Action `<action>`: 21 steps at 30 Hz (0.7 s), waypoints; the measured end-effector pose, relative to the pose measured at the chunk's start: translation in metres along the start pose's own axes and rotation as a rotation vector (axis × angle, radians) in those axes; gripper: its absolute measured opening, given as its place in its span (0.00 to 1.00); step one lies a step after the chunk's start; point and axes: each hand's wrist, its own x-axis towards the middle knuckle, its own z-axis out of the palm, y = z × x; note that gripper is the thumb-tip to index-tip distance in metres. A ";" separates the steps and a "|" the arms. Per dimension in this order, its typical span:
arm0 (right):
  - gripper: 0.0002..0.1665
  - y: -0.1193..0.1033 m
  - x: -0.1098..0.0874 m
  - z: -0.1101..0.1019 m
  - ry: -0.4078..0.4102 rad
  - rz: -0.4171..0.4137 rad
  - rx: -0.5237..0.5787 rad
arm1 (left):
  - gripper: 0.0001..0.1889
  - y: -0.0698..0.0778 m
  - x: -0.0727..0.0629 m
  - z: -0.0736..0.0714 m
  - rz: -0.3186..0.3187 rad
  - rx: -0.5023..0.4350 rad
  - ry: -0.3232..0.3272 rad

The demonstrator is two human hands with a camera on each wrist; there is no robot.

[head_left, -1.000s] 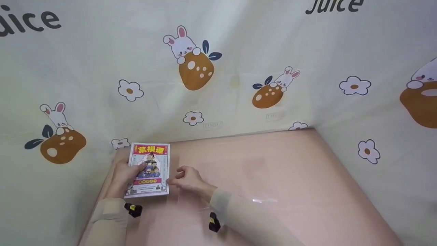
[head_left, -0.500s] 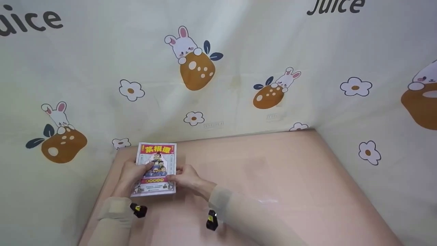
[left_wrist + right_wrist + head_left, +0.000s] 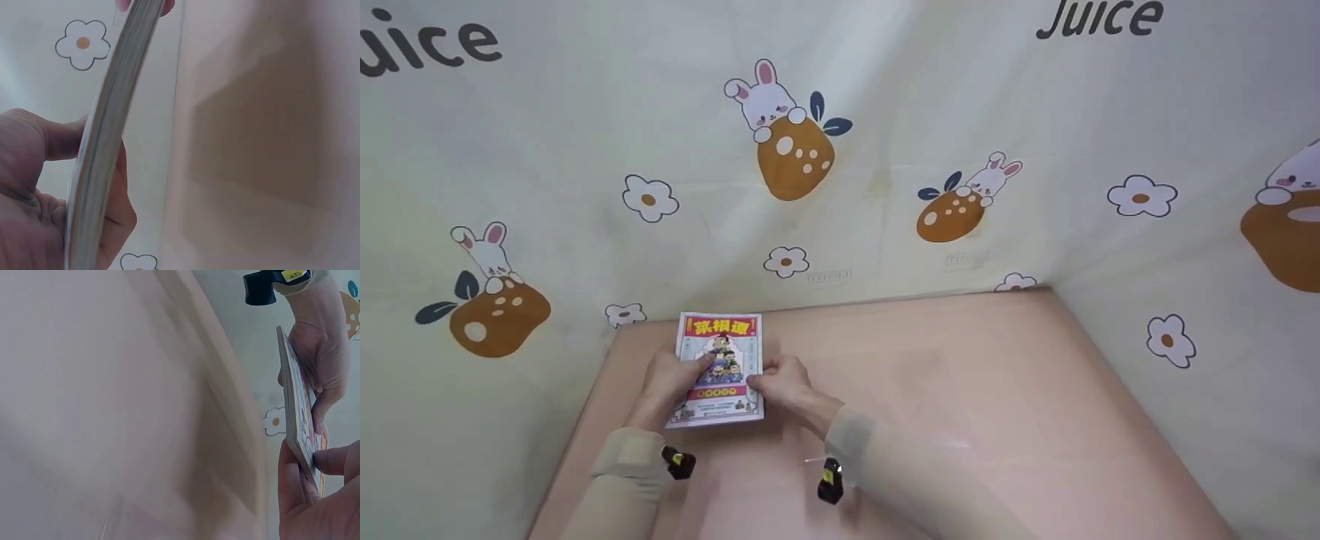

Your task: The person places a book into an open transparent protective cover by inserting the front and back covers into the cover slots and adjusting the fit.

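Observation:
A thin book point(image 3: 718, 409) with a colourful cartoon cover and a red title band is held up over the left part of the table, front cover facing up. My left hand point(image 3: 669, 382) grips its left edge, thumb across the cover and fingers behind. On the opposite edge my right hand point(image 3: 789, 386) pinches the book, thumb on the cover and fingers underneath. The left wrist view shows the closed page edges of the book point(image 3: 107, 140) between the thumb and fingers of my left hand point(image 3: 34, 169). In the right wrist view both hands hold the book point(image 3: 295, 399).
A pinkish table point(image 3: 930, 390) lies below the hands, its corner at the back right. Behind and at the sides hangs a pale curtain point(image 3: 870, 112) printed with rabbits, fruit and flowers. A black clip-like device point(image 3: 680, 462) is at the left wrist, another black device point(image 3: 830, 481) at the right.
The book and my left hand have shifted to the right. My right hand, beside the book's edge a second ago, has taken hold of that edge.

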 end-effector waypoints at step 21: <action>0.13 0.003 0.004 -0.024 0.072 0.013 0.043 | 0.33 0.017 -0.008 0.023 0.016 0.089 -0.019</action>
